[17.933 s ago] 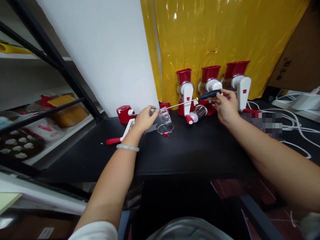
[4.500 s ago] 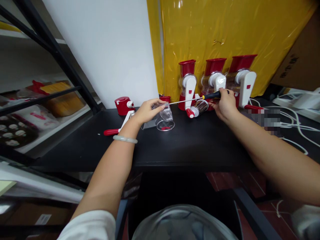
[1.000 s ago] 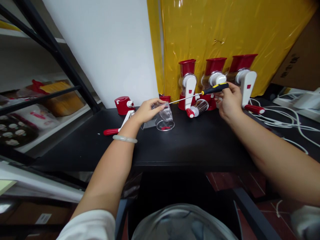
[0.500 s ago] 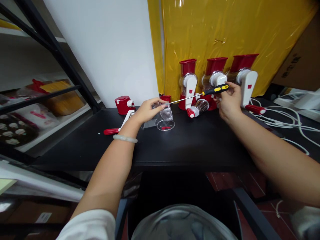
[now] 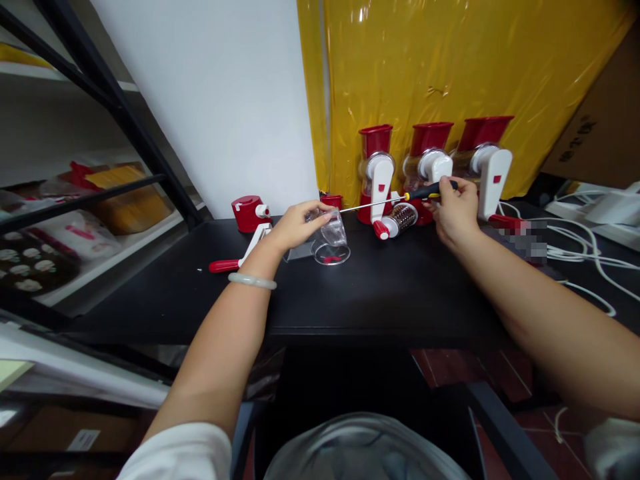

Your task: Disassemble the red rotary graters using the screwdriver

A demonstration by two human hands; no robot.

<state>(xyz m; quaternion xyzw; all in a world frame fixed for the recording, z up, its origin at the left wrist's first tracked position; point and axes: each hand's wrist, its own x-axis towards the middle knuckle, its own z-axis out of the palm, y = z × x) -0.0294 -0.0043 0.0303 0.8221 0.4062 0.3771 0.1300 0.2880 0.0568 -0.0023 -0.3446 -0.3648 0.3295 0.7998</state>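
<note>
While my left hand pinches the clear housing on the table, my right hand grips the screwdriver, which points leftward at the housing.

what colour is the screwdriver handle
The screwdriver handle is black with some yellow, best seen in the head view.
</note>
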